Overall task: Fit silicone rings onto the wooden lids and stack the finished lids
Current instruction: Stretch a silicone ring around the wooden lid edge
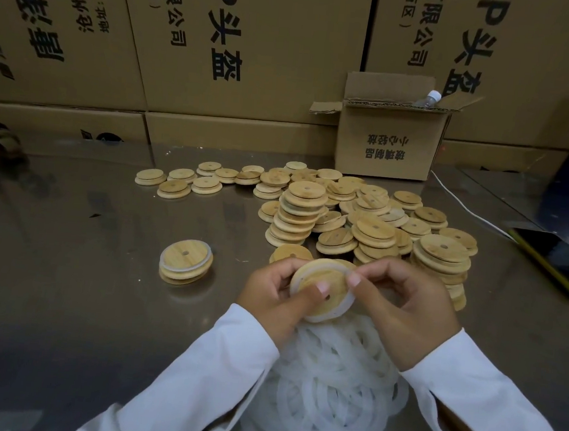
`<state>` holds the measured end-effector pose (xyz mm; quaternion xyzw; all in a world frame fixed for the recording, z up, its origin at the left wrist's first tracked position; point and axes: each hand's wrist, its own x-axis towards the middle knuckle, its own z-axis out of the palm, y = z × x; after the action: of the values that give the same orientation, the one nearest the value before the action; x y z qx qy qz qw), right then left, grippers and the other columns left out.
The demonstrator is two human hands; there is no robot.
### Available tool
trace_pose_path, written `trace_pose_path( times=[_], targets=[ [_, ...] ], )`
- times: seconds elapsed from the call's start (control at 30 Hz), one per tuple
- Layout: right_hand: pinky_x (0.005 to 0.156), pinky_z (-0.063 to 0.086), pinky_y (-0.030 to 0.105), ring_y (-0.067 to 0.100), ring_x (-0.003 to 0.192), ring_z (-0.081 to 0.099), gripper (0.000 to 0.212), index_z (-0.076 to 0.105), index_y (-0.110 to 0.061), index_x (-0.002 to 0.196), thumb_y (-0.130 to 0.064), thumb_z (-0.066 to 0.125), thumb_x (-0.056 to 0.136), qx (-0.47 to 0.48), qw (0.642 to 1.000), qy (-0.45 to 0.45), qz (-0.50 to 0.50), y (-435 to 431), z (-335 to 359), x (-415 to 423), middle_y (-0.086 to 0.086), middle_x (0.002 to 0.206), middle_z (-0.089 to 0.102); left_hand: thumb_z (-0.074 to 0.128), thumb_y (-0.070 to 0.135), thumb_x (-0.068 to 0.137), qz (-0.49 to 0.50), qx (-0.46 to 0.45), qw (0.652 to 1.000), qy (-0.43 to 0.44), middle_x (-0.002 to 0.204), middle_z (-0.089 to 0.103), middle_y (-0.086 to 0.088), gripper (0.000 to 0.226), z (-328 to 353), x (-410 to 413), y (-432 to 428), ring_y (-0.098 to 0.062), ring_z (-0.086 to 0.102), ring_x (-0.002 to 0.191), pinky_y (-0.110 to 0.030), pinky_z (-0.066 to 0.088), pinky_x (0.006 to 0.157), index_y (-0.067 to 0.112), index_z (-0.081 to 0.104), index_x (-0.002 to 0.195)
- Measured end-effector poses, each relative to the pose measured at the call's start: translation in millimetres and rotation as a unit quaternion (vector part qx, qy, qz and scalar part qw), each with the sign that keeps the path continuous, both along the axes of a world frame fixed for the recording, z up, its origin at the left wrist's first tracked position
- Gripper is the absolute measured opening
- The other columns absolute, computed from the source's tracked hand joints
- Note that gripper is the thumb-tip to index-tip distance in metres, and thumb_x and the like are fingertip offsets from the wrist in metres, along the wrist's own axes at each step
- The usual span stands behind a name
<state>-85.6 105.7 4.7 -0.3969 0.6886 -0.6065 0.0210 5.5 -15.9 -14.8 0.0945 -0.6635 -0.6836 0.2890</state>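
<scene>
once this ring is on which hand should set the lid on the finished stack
Left, probably. The left hand grips the lid with its thumb across the face, and the finished stack lies on its side. The right hand only pinches the ring at the rim.

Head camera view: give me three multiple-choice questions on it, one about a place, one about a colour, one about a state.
1. Where is the pile of silicone rings?
A) on the table, nearest the person
B) against the far wall
C) on the floor
2. What colour are those rings?
A) black
B) translucent white
C) red
3. The held lid is
A) bare
B) split in half
C) ringed, gripped by the left hand and right hand

1 A, it lies at the near edge.
2 B, they look milky white.
3 C, a white band edges it.
</scene>
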Motion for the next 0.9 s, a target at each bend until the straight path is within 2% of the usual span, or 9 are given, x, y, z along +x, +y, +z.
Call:
trace_pose_path(
  times=[0.1,0.2,0.33,0.43,0.6,0.67,0.73,0.8,0.9],
  targets=[
    [0.068,0.049,0.021,0.009,0.069,0.06,0.01,0.066,-0.02,0.067,-0.015,0.066,0.076,0.019,1.0,-0.011,0.006,3,3,-4,-0.002,0.069,0.067,0.073,0.019,0.068,0.001,-0.001,1.0,-0.002,0.072,0.067,0.002,0.018,2,1,0,-0.006,0.063,0.067,-0.017,0.049,0.062,0.012,0.065,0.082],
    [0.069,0.05,0.023,0.01,0.068,0.061,0.011,0.066,-0.018,0.067,-0.014,0.066,0.077,0.04,0.999,-0.02,0.014,4,6,-8,-0.001,0.068,0.067,0.066,0.021,0.064,0.0,0.017,1.0,-0.011,0.076,0.067,-0.003,0.022,3,0,0,-0.013,0.063,0.072,-0.025,0.052,0.069,0.011,0.065,0.083],
    [0.063,0.05,0.016,0.006,0.062,0.06,0.016,0.065,-0.018,0.065,-0.008,0.066,0.078,0.038,0.999,-0.022,0.026,5,10,-9,-0.003,0.063,0.067,0.065,0.02,0.064,-0.003,0.059,0.998,-0.018,0.076,0.069,-0.002,0.023,3,0,2,-0.019,0.064,0.076,-0.04,0.052,0.08,0.011,0.066,0.085],
    [0.061,0.049,0.014,0.004,0.059,0.059,0.019,0.065,-0.018,0.064,-0.005,0.066,0.077,0.035,0.998,-0.022,0.039,7,12,-11,-0.005,0.06,0.066,0.077,0.013,0.066,-0.017,0.116,0.993,0.003,0.077,0.07,-0.005,0.026,5,-1,3,-0.018,0.066,0.074,-0.032,0.055,0.071,0.007,0.065,0.088],
    [0.06,0.049,0.014,0.004,0.058,0.06,0.02,0.065,-0.019,0.063,-0.004,0.066,0.077,0.035,0.997,-0.031,0.063,8,14,-11,-0.006,0.06,0.067,0.063,0.015,0.061,-0.032,0.16,0.986,0.026,0.077,0.07,-0.007,0.031,8,1,2,-0.015,0.067,0.07,-0.024,0.056,0.063,0.004,0.063,0.09],
    [0.06,0.049,0.014,0.004,0.058,0.06,0.021,0.065,-0.02,0.063,-0.004,0.066,0.077,0.03,0.997,-0.038,0.059,7,13,-11,-0.007,0.06,0.067,0.07,0.013,0.062,-0.021,0.149,0.988,0.024,0.077,0.07,-0.007,0.028,9,1,3,-0.017,0.066,0.072,-0.025,0.056,0.065,0.005,0.063,0.089],
    [0.061,0.049,0.013,0.005,0.058,0.059,0.019,0.066,-0.018,0.064,-0.004,0.067,0.077,0.017,0.998,-0.047,0.044,6,10,-10,-0.005,0.059,0.066,0.078,0.011,0.063,0.01,0.077,0.997,0.015,0.078,0.07,-0.005,0.028,9,2,2,-0.015,0.066,0.073,-0.024,0.055,0.065,0.008,0.064,0.087],
    [0.06,0.049,0.013,0.005,0.059,0.059,0.016,0.066,-0.015,0.067,-0.003,0.067,0.077,-0.002,0.997,-0.066,0.029,3,6,-7,-0.003,0.062,0.066,0.07,0.017,0.063,0.036,0.015,0.999,0.015,0.084,0.07,-0.008,0.024,10,3,1,-0.013,0.067,0.074,-0.02,0.052,0.063,0.01,0.064,0.085],
    [0.06,0.048,0.012,0.005,0.061,0.059,0.012,0.066,-0.015,0.072,-0.005,0.067,0.078,-0.016,0.997,-0.081,0.012,-1,2,-3,0.001,0.069,0.066,0.069,0.018,0.059,0.057,0.013,0.998,0.011,0.09,0.069,-0.013,0.025,8,2,3,-0.016,0.066,0.076,-0.019,0.051,0.063,0.012,0.065,0.083]
  ],
)
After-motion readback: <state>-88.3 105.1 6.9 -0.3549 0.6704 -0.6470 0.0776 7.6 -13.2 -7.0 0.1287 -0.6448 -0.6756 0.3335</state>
